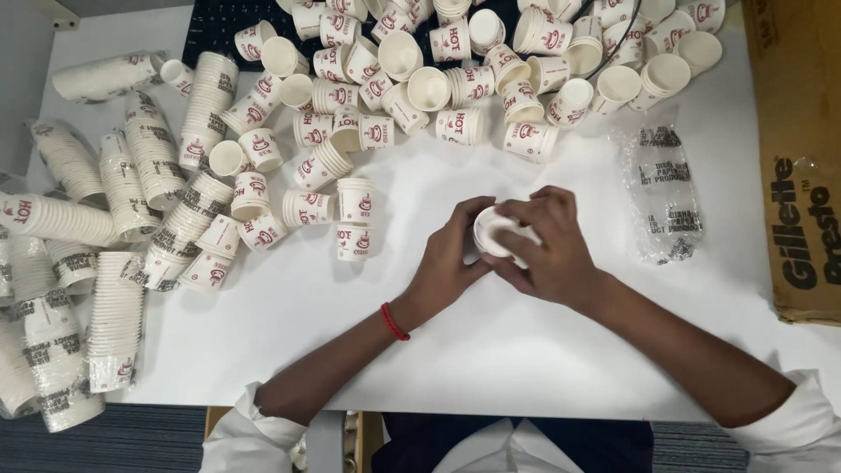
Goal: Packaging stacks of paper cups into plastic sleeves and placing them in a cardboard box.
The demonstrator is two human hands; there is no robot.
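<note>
Both hands are closed around 1 small white paper cup (496, 233), held just above the middle of the white tabletop (491, 350): the left hand (448, 258) grips its side and the right hand (547, 245) covers it. Many loose paper cups (412, 79) lie beyond, wrapped cup stacks (114, 324) at the left, and an empty plastic sleeve (666, 193) to the right.

A single head-worn camera looks steeply down, close over the white table (491, 350) from the person's seat.
</note>
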